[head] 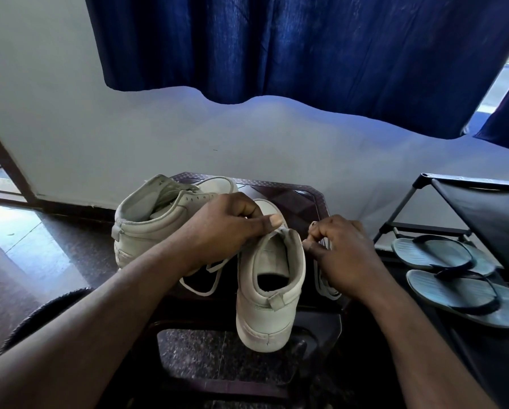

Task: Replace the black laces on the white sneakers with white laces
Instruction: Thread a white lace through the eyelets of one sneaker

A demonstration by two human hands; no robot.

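Note:
Two white sneakers stand on a dark stool. The near sneaker points away from me, heel toward me. My left hand grips its tongue, thumb pressed on the top edge. My right hand pinches a white lace at the shoe's right side; the lace hangs in loops below the hand. Another white lace loops on the stool under my left wrist. The far sneaker sits at the left with no lace in its eyelets. No black lace is in view.
A black shoe rack stands at the right, with a pair of grey-blue flip-flops on its lower shelf. A white wall and a dark blue curtain are behind the stool. Polished stone floor lies at the left.

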